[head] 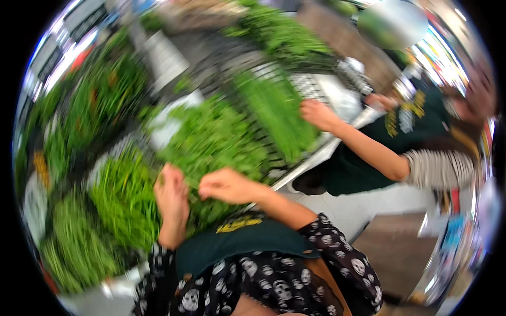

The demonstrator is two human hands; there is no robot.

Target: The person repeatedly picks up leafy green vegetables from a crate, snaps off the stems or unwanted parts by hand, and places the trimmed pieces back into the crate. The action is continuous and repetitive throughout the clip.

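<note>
My left hand point(172, 193) is upright at the near side of a pile of leafy greens point(215, 136), its fingers bent. Just to the right, my right hand point(224, 185) has its fingertips drawn together, a short gap from the left. A thin pale-green stem may run between the two hands, but blur hides whether either one grips it. Left of my left hand lies a heap of light-green stemmed vegetables point(124, 197). Both hands are over the produce display, close to my dark green apron point(245, 241).
Long thin green stalks point(276, 114) lie on a black slatted crate, with a co-worker's hand point(319, 114) at their edge. That person in a dark apron point(411, 138) stands right. Long green pods or stalks point(75, 241) lie lower left. A brown-topped table point(395, 249) stands behind on the right.
</note>
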